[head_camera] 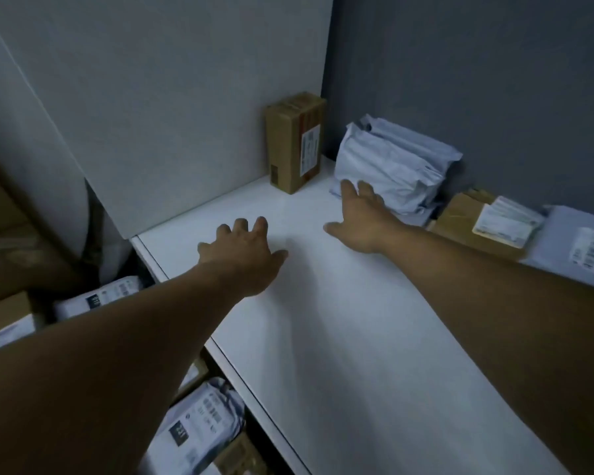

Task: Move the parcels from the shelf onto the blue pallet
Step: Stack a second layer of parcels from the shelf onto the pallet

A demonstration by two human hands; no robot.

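Both your arms reach onto the white shelf (pixel 323 337), centre frame. Your left hand (pixel 244 255) is spread flat over bare board, fingers loose and nothing in it; can't tell if it touches. It reads as a brace or the second half of a two-hand scoop. Your right hand (pixel 360 221) is also spread and empty, fingertips at the near edge of the white mailer stack (pixel 391 166), upper right of centre; contact unclear.

The stack leans on the back wall and looks floppy, so get both hands round it. The brown box (pixel 295 142) stands on end in the corner just left of the stack. A flat brown envelope (pixel 460 224) and a grey mailer (pixel 576 248) lie at the right edge. More parcels (pixel 199 430) sit below the shelf, lower left. The blue pallet is out of view.
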